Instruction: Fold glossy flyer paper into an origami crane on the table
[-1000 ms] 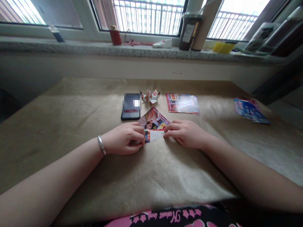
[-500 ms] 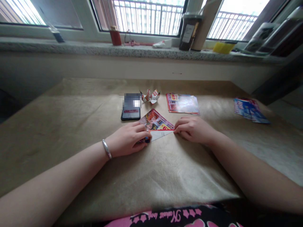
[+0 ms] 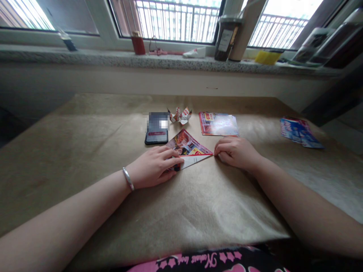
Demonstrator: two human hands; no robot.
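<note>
Left hand (image 3: 157, 166) lies half open, fingers loosely bent over the left part of the folded leaflet (image 3: 189, 143) on the table (image 3: 176, 215); the right hand (image 3: 238, 153) is curled, fingertips at the leaflet's pointed right corner; from here I cannot tell whether they pinch it; a phone (image 3: 157, 137) lies just beyond.

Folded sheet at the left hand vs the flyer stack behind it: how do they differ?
Shape: the folded sheet tapers to a point on the right; the flyer stack looks roughly rectangular.
Surface: the sheet shows a white folded-over strip; the stack's top is printed, with glare.
Contact: the left hand rests on the sheet; neither hand touches the stack.
Shared: both have colourful print.
</note>
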